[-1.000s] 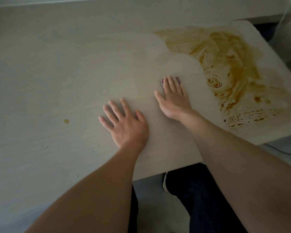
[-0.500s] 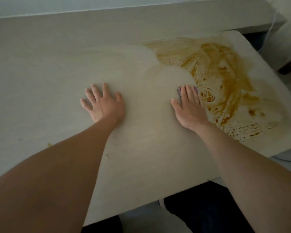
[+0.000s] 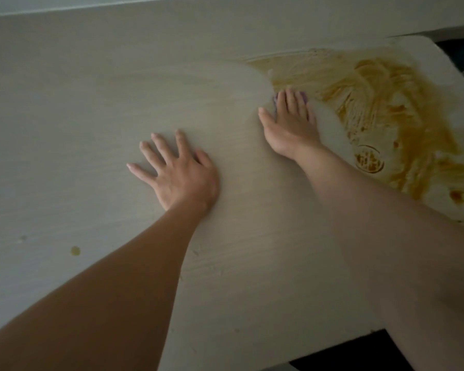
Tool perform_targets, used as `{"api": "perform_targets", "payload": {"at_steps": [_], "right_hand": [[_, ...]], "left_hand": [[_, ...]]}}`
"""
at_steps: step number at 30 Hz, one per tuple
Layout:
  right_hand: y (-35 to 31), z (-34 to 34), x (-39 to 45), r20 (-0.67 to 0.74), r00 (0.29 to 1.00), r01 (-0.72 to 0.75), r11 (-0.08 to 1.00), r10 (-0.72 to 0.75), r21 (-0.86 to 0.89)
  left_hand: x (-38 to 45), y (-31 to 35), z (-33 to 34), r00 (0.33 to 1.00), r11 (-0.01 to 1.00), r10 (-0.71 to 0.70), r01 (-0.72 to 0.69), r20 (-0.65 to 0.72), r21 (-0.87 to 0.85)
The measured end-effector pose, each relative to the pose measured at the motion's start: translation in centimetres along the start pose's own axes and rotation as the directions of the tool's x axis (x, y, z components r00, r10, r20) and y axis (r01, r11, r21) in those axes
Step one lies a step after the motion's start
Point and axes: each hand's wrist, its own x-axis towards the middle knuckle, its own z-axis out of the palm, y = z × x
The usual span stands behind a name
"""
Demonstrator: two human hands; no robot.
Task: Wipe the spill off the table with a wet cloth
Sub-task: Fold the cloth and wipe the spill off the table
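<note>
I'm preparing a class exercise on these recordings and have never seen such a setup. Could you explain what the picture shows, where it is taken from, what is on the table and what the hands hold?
There is no machine here: a person wears a camera on the head, looking down at both hands. The left hand rests flat, fingers spread, on the pale table, holding nothing. The right hand presses a purple cloth, mostly hidden beneath its straight fingers, at the edge of a smeared orange-brown spill. One small yellowish drop lies apart, near the left forearm.

Home: pale wooden table [image 3: 65, 129]
</note>
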Motion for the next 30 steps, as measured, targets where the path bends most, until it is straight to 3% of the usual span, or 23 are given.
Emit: {"api": "perform_targets", "payload": {"at_steps": [6, 8, 15, 20, 24, 30], "right_hand": [[-1.3, 1.4, -4.5, 0.026, 0.968, 0.252, 0.966, -0.251, -0.05], [0.3, 1.3, -5.7, 0.03, 0.964, 0.265, 0.963, -0.264, -0.047], [5.7, -0.8, -2.3, -0.029, 0.999, -0.023, 0.999, 0.021, -0.042], [3.5, -1.2, 2.5, -0.032, 0.992, -0.121, 0.993, 0.121, 0.01], [0.0, -0.7, 3.4, -0.018, 0.999, -0.044, 0.999, 0.044, 0.008], [-3.4, 1.3, -1.8, 0.013, 0.984, 0.177, 0.983, -0.177, -0.046]], "left_hand": [[0.0, -0.1, -0.2, 1.0, 1.0, -0.006, 0.006, 0.014, -0.016], [0.0, -0.1, -0.3, 1.0, 1.0, 0.002, -0.002, 0.019, -0.018], [0.0, 0.0, -0.2, 1.0, 1.0, 0.008, -0.008, 0.016, -0.007], [0.0, 0.1, -0.3, 1.0, 1.0, 0.016, -0.016, 0.012, 0.005], [-0.2, 0.1, -0.4, 1.0, 1.0, 0.021, -0.021, 0.019, -0.008], [-0.1, 0.1, -0.7, 0.999, 1.0, 0.019, -0.018, 0.03, -0.021]]}}
